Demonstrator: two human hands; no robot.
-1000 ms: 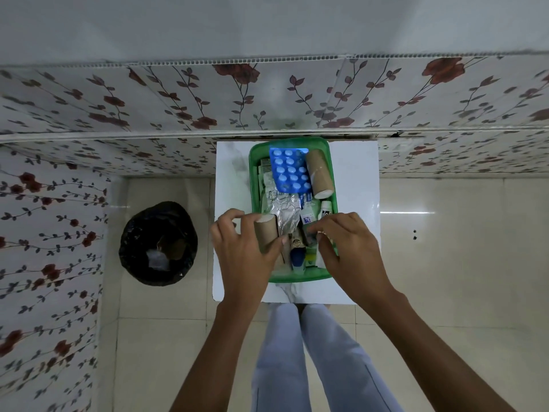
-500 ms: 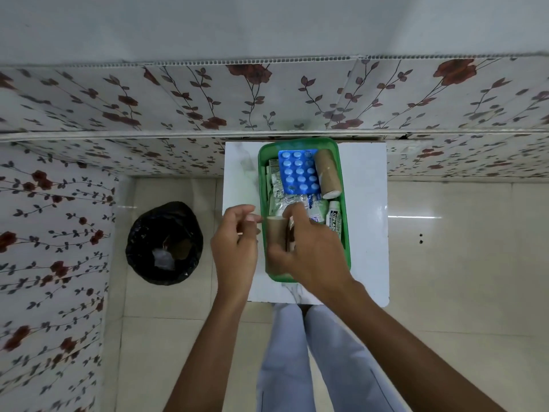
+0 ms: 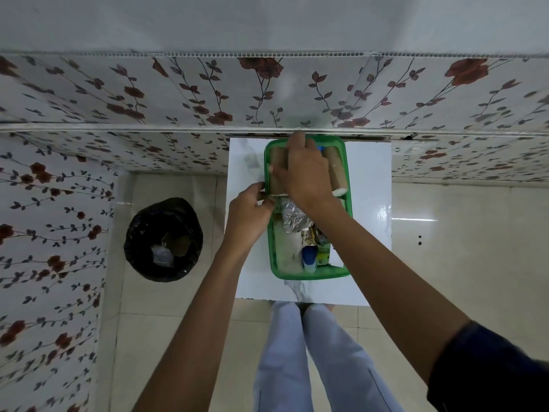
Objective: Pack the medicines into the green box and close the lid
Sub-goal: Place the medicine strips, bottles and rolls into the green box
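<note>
The green box (image 3: 310, 274) lies open on a small white table (image 3: 368, 203). My right hand (image 3: 303, 171) reaches into its far end and grips a tan bandage roll (image 3: 276, 173) lying along the left wall. A second tan roll (image 3: 337, 171) lies along the right wall. My left hand (image 3: 248, 214) pinches the box's left rim at mid-length. Nearer me inside the box lie a crumpled foil strip (image 3: 292, 217), a blue-capped tube (image 3: 309, 257) and a yellow-green pack (image 3: 323, 255). The blue blister pack is almost hidden under my right hand. No lid is in sight.
A black-lined waste bin (image 3: 163, 239) stands on the tiled floor left of the table. Flower-patterned wall panels (image 3: 208, 93) close off the far side and the left. My legs (image 3: 312, 361) in light trousers are below the table's near edge.
My right hand took the tan roll from my left hand and carried it to the box's far left side. My left hand shifted to the left rim.
</note>
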